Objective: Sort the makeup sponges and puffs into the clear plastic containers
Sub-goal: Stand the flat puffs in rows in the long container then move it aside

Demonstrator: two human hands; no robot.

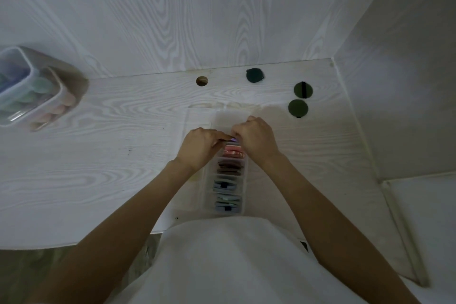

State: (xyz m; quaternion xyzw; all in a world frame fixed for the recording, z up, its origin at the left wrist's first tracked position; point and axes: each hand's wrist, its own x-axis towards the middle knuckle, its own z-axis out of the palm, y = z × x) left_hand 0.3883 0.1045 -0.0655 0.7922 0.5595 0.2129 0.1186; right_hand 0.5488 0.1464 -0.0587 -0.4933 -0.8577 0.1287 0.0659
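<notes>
A long clear divided container (pixel 223 212) lies lengthwise in front of me on the white table. Its compartments hold puffs on edge: pink-red (pixel 234 151), dark brown (pixel 229 168), blue-grey (pixel 224 185) and pale green-blue (pixel 228 202). My left hand (pixel 199 149) and my right hand (pixel 255 138) meet over the container's far part, fingers curled, both pinching a small purple puff (pixel 233 140) between them. Three dark green round puffs lie loose at the back right: one (pixel 254 75), one with a black strap (pixel 303 90), one (pixel 298 108).
Two clear tubs (pixel 29 86) with pastel sponges stand at the far left. A round cable hole (pixel 201 81) sits near the back wall. Walls close the desk at the back and right. A clear lid (pixel 197 121) lies left of the container.
</notes>
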